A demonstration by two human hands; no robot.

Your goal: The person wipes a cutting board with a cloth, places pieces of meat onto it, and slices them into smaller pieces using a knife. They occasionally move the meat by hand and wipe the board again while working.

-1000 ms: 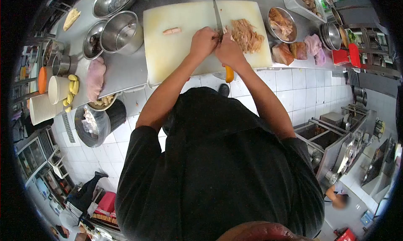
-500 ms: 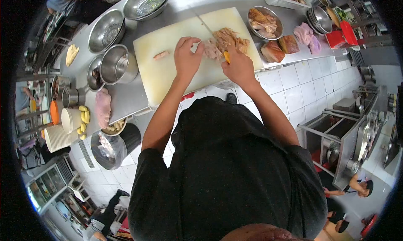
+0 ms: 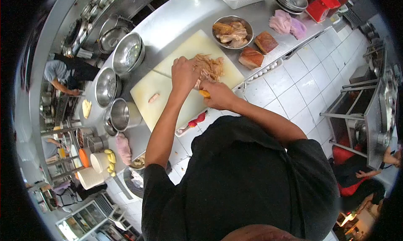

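Light brown cooked meat (image 3: 210, 67), cut into strips and bits, lies heaped on the white cutting board (image 3: 168, 104). My left hand (image 3: 184, 76) is at the heap's left edge, its fingers curled together against the meat. On the near side, my right hand (image 3: 221, 96) is closed around a yellow-handled knife (image 3: 204, 93); its blade is hidden. One small pinkish piece of meat (image 3: 154, 98) lies apart on the left of the board. A dark seam crosses the board.
Behind the board stands a steel bowl of meat (image 3: 233, 31). Two browned meat blocks (image 3: 252, 57) and pink cloths (image 3: 286, 23) lie to its right. Steel bowls (image 3: 108, 88) and a pot (image 3: 120, 114) line the left side. A co-worker (image 3: 63, 75) stands far left.
My view has turned, so the board appears slanted. My left hand has come up against the meat and its fingers have drawn together. My right hand keeps the knife at the heap's near side.
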